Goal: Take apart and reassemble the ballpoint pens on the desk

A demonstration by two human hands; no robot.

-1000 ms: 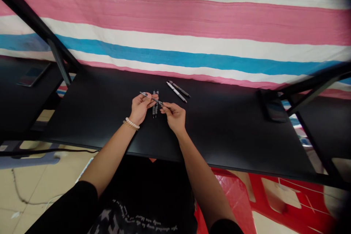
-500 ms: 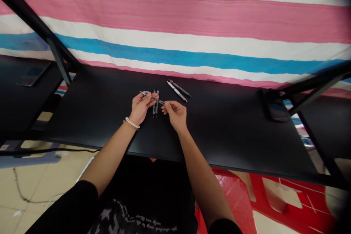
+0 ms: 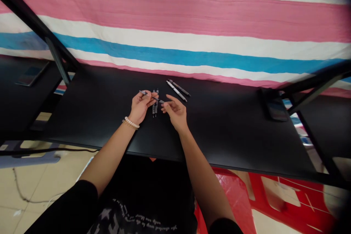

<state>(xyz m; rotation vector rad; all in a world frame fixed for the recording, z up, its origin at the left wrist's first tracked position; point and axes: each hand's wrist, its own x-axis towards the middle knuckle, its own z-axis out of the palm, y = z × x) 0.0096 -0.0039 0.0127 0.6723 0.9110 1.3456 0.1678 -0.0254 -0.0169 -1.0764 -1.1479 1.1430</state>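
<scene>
The left hand (image 3: 140,107) was closed with its fingers on a slim dark pen (image 3: 157,99), which was held slantwise above the black table (image 3: 233,128). The right hand (image 3: 175,112) was partly open, its thumb and a finger at the other end of this pen; whether they pinched it, I could not tell. Two grey pens (image 3: 155,109) lay side by side beneath it. Farther back, a white pen (image 3: 177,91) and a dark grey pen (image 3: 179,88) rested close together.
</scene>
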